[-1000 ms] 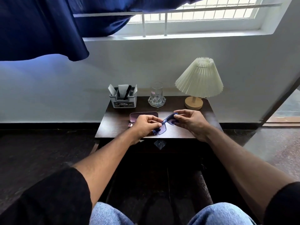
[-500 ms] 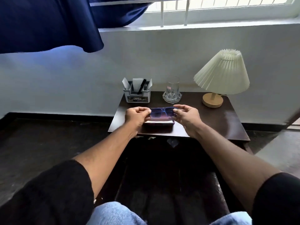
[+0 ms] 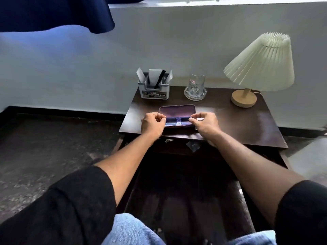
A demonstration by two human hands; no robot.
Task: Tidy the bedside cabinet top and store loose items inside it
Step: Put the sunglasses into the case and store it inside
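A pair of blue-tinted glasses (image 3: 177,120) lies folded in the lower half of an open purple glasses case (image 3: 177,110) near the front of the dark wooden bedside cabinet top (image 3: 238,124). My left hand (image 3: 153,123) pinches the left end of the glasses. My right hand (image 3: 206,123) pinches the right end. The case lid stands open behind the glasses. A small white slip (image 3: 200,119) shows by my right fingers.
At the back stand a grey organiser box (image 3: 154,89) with papers and a black pen, a glass tumbler (image 3: 196,86) in a glass dish, and a pleated lamp (image 3: 260,68). A dark blue curtain (image 3: 53,13) hangs upper left. An open drawer (image 3: 185,174) is below.
The glasses went from half-unfolded above the cabinet to folded, then lowered into the open case. Both hands stayed on them. The camera moved closer and tilted down.
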